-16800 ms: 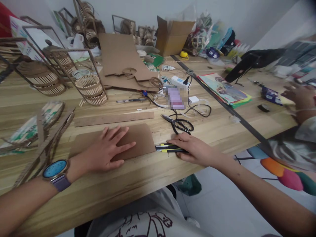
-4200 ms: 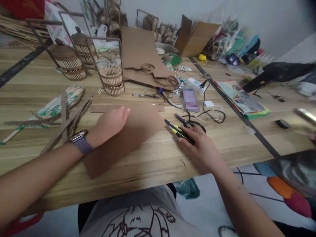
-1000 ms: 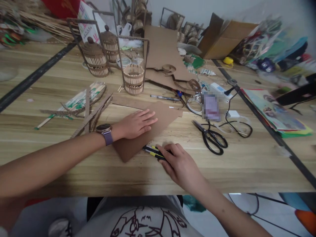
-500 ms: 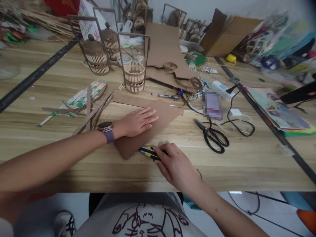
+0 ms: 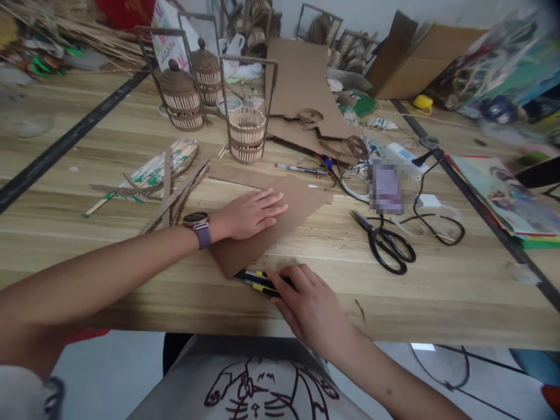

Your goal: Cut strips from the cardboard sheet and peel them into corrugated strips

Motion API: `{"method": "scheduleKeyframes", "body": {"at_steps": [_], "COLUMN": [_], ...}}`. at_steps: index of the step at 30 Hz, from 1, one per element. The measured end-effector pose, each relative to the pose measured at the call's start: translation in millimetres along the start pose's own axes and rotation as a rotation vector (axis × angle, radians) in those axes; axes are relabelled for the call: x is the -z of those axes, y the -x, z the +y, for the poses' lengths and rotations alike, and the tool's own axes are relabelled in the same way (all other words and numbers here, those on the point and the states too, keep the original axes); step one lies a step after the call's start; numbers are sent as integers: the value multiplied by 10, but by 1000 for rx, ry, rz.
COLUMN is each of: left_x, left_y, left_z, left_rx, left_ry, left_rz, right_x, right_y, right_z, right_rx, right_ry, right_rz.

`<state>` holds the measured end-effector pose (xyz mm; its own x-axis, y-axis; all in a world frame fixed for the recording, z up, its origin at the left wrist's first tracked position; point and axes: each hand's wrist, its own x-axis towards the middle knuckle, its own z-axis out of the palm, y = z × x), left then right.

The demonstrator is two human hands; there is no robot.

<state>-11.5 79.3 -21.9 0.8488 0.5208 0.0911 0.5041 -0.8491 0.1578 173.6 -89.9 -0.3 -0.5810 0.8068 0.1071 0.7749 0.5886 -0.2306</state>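
Note:
A piece of brown cardboard (image 5: 280, 224) lies on the wooden table. My left hand (image 5: 256, 214) rests flat on top of it with the fingers spread, and a watch is on that wrist. In my right hand (image 5: 308, 300) is a black and yellow utility knife (image 5: 258, 282), gripped between thumb and fingers. The knife's front end touches or nearly touches the cardboard's lower corner; the blade tip is too small to make out.
Black scissors (image 5: 387, 245) lie to the right, near cables and a blurred phone (image 5: 385, 186). Brown strips (image 5: 175, 195) lie at the left. A small stick basket (image 5: 247, 134) and lidded ones stand behind, with an open carton (image 5: 420, 61) at the back right.
The right hand and knife have moved slightly down and left along the cardboard's edge, to its lower corner. My left hand stays flat on the cardboard. The whole view has shifted a little.

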Motion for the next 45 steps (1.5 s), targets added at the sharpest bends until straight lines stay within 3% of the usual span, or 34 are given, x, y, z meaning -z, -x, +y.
{"method": "scheduleKeyframes", "body": {"at_steps": [16, 23, 28, 33, 37, 41, 45], "left_x": [17, 170, 329, 725, 962, 957, 877], "left_y": [2, -60, -195, -171, -35, 119, 206], "left_z": [-24, 274, 275, 15, -103, -156, -195], "left_rx": [-31, 264, 266, 165, 120, 102, 130], "left_ry": [30, 82, 122, 61, -12, -91, -115], "left_rz": [-25, -129, -160, -46, -82, -82, -64], "right_x": [97, 243, 280, 379, 344, 220, 317], "right_y": [-118, 215, 380, 78, -386, -648, -495], "right_z": [208, 437, 513, 702, 933, 1019, 996], "right_rx": [212, 144, 108, 70, 106, 182, 289], "right_ry": [-45, -39, -18, 10, 127, 219, 224], "right_rz": [-70, -91, -76, -3, 33, -30, -10]}}
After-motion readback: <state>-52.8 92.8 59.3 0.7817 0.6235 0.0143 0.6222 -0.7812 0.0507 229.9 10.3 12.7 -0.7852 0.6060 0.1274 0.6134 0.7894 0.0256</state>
